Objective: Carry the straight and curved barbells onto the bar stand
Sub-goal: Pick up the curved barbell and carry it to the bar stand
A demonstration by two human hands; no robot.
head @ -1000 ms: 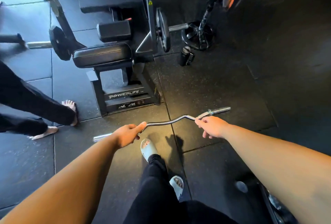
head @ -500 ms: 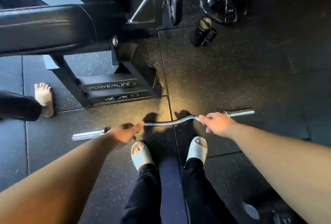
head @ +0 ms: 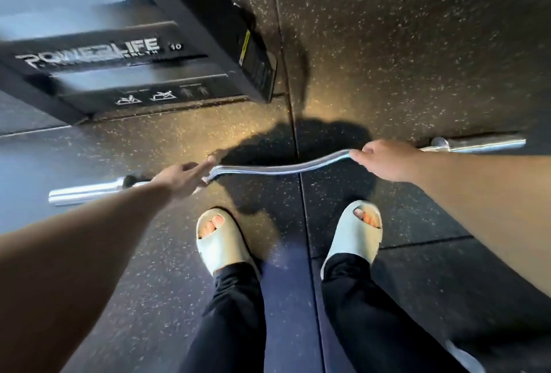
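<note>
Both hands sit on the curved barbell (head: 277,167), low over the rubber floor (head: 402,44) before the sandals: right hand (head: 384,160) wrapped round one bend, left hand (head: 182,174) loosening, fingers (head: 202,165) stretched out. Spaced apart for balance, I'd say. No bar stand visible.

You are standing in a gym: speckled black rubber floor tiles (head: 417,44) are lying underfoot, and a black machine base (head: 125,74) is showing "POWERLIFE" lettering and exercise pictograms.

Machine base (head: 155,74) crowds left; right floor (head: 417,44) open.
</note>
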